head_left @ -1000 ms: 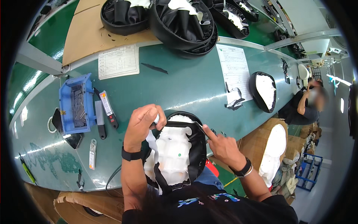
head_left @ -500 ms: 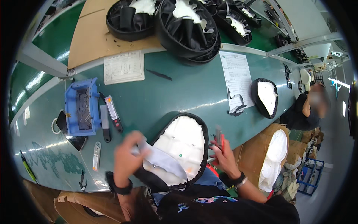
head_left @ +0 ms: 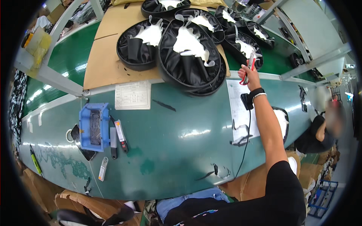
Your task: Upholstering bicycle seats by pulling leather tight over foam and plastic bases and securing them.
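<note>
At two o'clock, arm outstretched, right hand (head_left: pixel 250 76) closed round a red-and-silver hand tool (head_left: pixel 252 61), silver end up, near the far end of a white sheet (head_left: pixel 237 101). Twelve o'clock: stacked black covers (head_left: pixel 188 81), white inside. Nine: blue bin (head_left: pixel 85 132). Seven, lower edge: black piece (head_left: pixel 123 215), partly cut off. Left hand: cannot tell its state.

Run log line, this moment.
right hand: extended, holding red-handled tool | left hand: out of view | black covers: ahead
</note>
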The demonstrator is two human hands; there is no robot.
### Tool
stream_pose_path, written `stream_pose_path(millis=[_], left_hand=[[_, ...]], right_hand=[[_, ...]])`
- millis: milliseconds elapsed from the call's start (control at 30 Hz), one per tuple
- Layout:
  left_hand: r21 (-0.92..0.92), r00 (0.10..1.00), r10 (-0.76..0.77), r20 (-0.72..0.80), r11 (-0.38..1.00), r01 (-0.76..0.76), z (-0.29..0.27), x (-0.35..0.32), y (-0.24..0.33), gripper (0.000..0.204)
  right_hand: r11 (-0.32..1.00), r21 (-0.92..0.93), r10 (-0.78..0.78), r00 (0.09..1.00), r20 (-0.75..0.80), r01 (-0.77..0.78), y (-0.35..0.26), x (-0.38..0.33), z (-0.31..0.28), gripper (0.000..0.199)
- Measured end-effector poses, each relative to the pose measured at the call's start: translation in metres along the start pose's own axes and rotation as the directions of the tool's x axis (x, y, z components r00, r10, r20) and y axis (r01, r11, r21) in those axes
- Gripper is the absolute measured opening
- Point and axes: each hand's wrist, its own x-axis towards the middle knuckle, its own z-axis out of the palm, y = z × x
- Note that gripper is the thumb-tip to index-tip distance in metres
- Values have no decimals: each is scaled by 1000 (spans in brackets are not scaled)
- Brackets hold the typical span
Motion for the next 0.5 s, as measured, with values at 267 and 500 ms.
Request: stream_pose_path(millis=[267,500], left_hand=[[229,125,-608,784,470,852,10,-23,-33,45],[310,-177,-277,944,930,196,90,-57,21,45]], right_hand=[[981,180,-46,985,-166,76,25,87,12,35],[990,-126,45,991,-127,-61,5,-88,-87,19]])
